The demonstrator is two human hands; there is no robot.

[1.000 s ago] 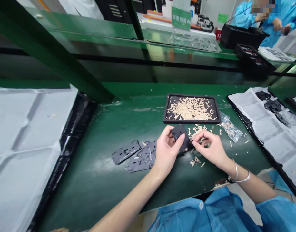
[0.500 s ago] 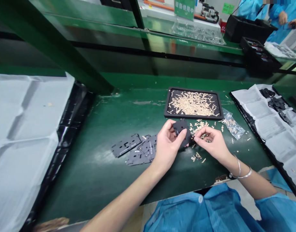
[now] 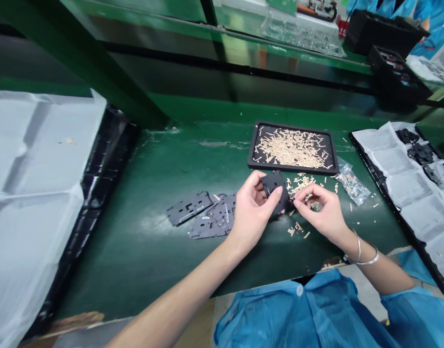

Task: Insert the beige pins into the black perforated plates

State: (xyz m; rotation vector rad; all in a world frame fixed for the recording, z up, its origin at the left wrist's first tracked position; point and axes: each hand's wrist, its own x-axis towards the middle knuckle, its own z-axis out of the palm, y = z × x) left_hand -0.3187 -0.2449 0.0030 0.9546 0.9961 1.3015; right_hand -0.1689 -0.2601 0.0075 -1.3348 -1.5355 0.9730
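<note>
My left hand (image 3: 256, 203) grips a flat black plastic plate (image 3: 274, 182) with small cut-outs, thumb across its face. At the plate's lower right edge, my right hand (image 3: 318, 208) pinches with thumb and forefinger; whatever is between the fingertips is too small to name. Beneath and behind the right hand lie scattered small tan strips (image 3: 299, 182). Several similar black plates (image 3: 189, 209) overlap on the green table, left of my left hand. Beyond both hands sits a black tray (image 3: 293, 170) holding a heap of tan strips (image 3: 290, 147).
A clear plastic bag (image 3: 352, 184) lies right of the tray. White-lined trays stand at the left (image 3: 37, 193) and right (image 3: 407, 193), the right one holding black parts (image 3: 421, 153). A green post (image 3: 109, 67) rises at the left. Black boxes (image 3: 385, 36) rest on the back shelf.
The camera view has tilted down slightly, so the scene sits higher. Both hands keep nearly the same pose, with the plate still in the left and the right at its edge.
</note>
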